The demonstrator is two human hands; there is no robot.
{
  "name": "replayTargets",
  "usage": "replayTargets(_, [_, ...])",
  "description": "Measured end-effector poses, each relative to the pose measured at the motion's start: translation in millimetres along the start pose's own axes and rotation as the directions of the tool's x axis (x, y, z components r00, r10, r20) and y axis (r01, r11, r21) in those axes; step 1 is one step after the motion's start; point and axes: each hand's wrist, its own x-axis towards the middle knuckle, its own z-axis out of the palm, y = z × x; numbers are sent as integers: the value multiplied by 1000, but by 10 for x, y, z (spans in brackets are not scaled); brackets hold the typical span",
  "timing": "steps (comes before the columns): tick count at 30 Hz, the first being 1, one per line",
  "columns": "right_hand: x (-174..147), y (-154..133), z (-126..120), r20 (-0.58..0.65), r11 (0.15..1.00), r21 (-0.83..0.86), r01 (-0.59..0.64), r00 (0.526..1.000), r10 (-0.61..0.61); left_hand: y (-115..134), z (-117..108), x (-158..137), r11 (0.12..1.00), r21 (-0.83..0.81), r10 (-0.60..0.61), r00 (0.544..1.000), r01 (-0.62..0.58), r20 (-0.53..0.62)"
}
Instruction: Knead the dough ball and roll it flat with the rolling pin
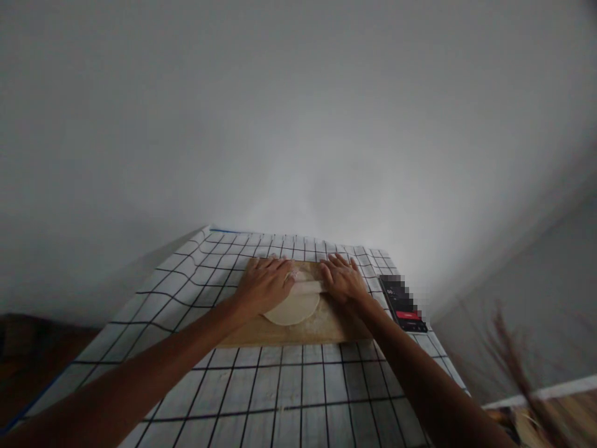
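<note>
A flat, round sheet of pale dough [291,310] lies on a wooden board [298,337]. Across its far part runs a light-coloured rolling pin [308,287], whose ends are covered by my hands. My left hand [267,283] lies over the left end, fingers stretched forward and thumb toward the dough. On the other end rests my right hand [342,279], palm down with its fingers spread forward. Neither hand's fingers visibly wrap round the pin. Some white flour or dough shows near my left fingers.
A white cloth with a black grid [289,386] covers the table. To the right of the board lies a dark phone [403,305], partly pixelated. A pale wall [298,124] rises behind the table. Blurred dry stems [508,348] stand at the lower right.
</note>
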Motion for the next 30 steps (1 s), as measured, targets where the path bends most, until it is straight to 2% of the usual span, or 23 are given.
replayTargets(5, [606,104,57,130,999,7,42,991,-43,-219,131,310,993,23,-114,992,113,46])
replayTargets(8, [769,110,69,134,996,15,89,987,-90,-273,152,391,992,29,-125,990,124,59])
replayTargets(10, [770,116,80,125,996,18,91,988,-93,-256,143,379,991,37,-133,989,131,57])
replayTargets(15, [404,140,97,100,999,12,38,994,-39,-88,81,197,994,30,-106,994,106,18])
replayTargets(19, [-115,53,32,2,999,37,15,1000,-16,40,37,52,999,19,-31,999,32,-22])
replayTargets(21, [-398,-44,-6,-16,996,80,41,999,-39,82,12,-39,1000,-2,13,1000,-13,-20])
replayTargets(25, [-911,-243,-19,-51,996,92,18,999,-13,141,-69,-326,994,-55,99,995,-100,-14])
replayTargets(28, [-1077,-301,0,-39,997,65,42,998,-40,158,-119,-492,980,-106,166,985,-169,-34])
replayTargets(30, [-999,-278,9,-41,998,38,39,998,-38,149,-115,-484,977,-115,179,983,-182,-36])
